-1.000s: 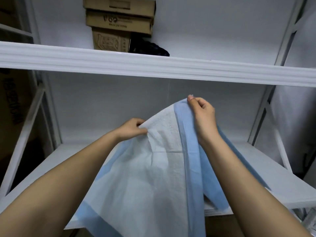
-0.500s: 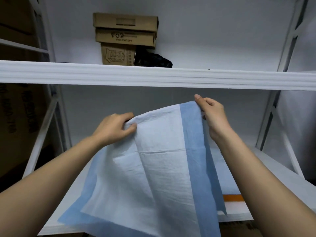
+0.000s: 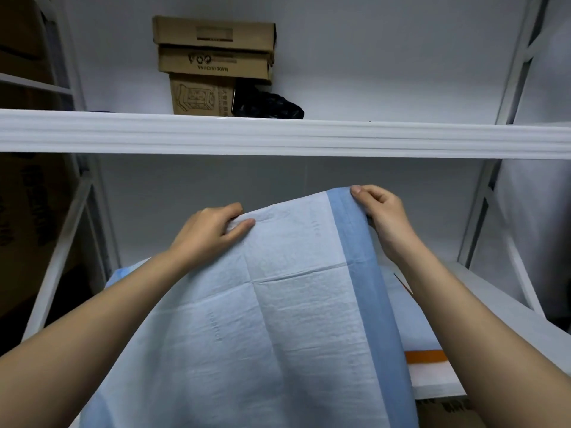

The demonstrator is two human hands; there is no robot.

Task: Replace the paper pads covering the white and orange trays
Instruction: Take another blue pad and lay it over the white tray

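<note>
A large paper pad [image 3: 278, 304], white with a blue border, hangs spread out in front of me over the lower shelf. My left hand [image 3: 210, 233] pinches its top edge on the left. My right hand [image 3: 380, 214] grips the top right corner at the blue border. Both hands hold the pad up between the two shelves. A strip of the orange tray [image 3: 425, 356] with a white edge below it shows at the lower right, past the pad. The pad hides most of the tray.
A white shelf board [image 3: 278, 137] crosses the view above my hands. On it stand three stacked cardboard boxes [image 3: 213, 63] and a black bag [image 3: 268, 103]. White rack uprights [image 3: 482, 217] frame the right side; the lower shelf [image 3: 494, 301] extends right.
My hands have moved apart and the pad has opened wider and flatter. The orange tray strip has come into sight at the lower right.
</note>
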